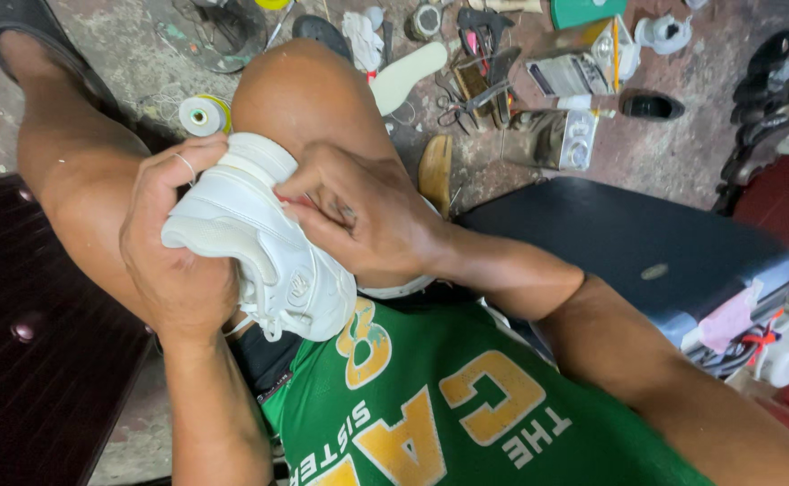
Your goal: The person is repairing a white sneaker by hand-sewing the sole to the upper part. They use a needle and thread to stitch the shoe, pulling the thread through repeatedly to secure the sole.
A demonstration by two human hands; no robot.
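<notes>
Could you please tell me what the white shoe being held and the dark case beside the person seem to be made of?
The white shoe looks like smooth leather or a synthetic imitation, going by its soft sheen and stitched panels; its sole looks like matte rubber. The dark blue case seems to be hard moulded plastic, with rounded edges and a dull, even surface. The left hand and right hand grip the shoe.

Two hands, the left hand (179, 238) and the right hand (363, 216), close on one white sneaker (260, 243). Beyond the hands, on the floor (682, 153), lie one roll of tape (202, 115), one pale insole (408, 76), one wooden shoe form (436, 171) and one black shoe (651, 106).
</notes>
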